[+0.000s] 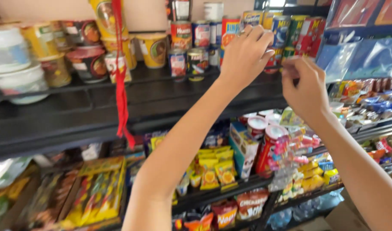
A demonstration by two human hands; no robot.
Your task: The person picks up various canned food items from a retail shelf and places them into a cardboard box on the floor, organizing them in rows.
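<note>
Red strip [120,72]: hangs down left of the cans, over the black shelf [76,115].
Cans [196,42]: stacked on that shelf's upper level, right of the noodle cups [153,49].
Left hand [246,55]: raised at the cans, fingers curled loosely against a blue can [280,30]; whether it clasps anything cannot be told.
Right hand [305,87]: just right of the cans, fingertips pinched together on something too small to make out.

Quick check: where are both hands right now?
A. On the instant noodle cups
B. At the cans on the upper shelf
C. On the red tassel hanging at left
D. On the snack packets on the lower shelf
B: the left hand and right hand are both raised at the cans on the upper shelf.
</note>
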